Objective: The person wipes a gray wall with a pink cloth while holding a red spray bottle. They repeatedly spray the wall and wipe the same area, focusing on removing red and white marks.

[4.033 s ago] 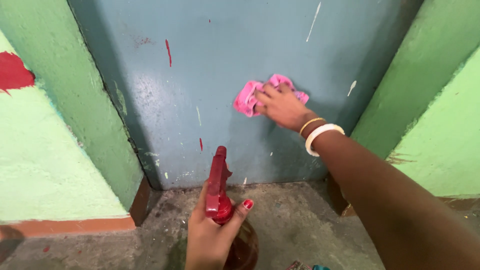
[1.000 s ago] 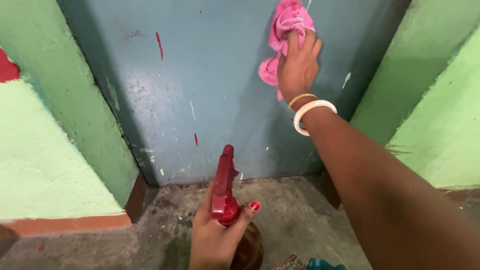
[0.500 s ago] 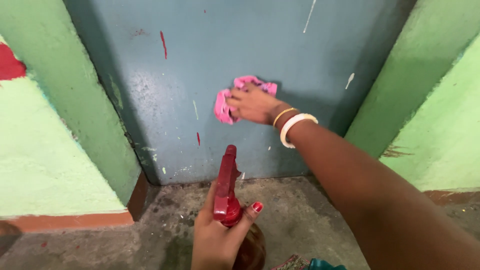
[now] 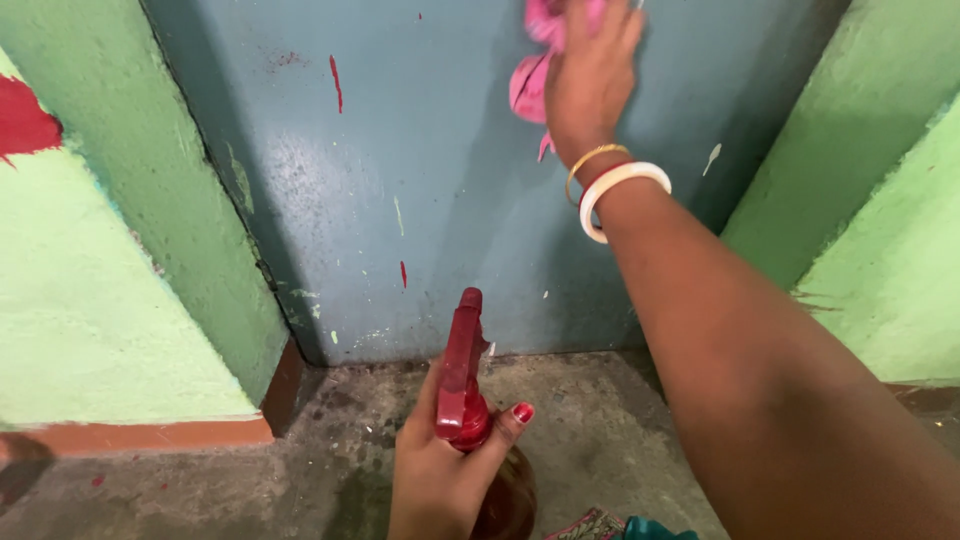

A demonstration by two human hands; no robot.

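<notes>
A: Where is the right hand (image 4: 590, 85) now, compared with half a second ago?

B: It has gone up. Then it was at the middle height of the blue-grey door (image 4: 440, 200), more to the left, and the pink cloth (image 4: 530, 85) was bunched under the fingers. Now the hand is at the top edge of the view, the palm flat against the door with the cloth pressed under it. A part of the cloth hangs out at the left of the palm; the rest is cut off by the frame.

A: And one second ago?

B: It was also high then. So the hand goes up, down and up again over the same strip of the door. I judge this is a wiping stroke which repeats, and the right half of the door gets the most passes.

A: The left hand (image 4: 450, 480)?

B: It has almost not moved. It is closed around the neck of the red spray bottle (image 4: 462, 375), low over the concrete floor (image 4: 300, 480), with the nozzle toward the door. I cannot tell if a finger pulls the trigger.

A: The red paint marks (image 4: 337, 82) on the door?

B: They look the same as before.
</notes>
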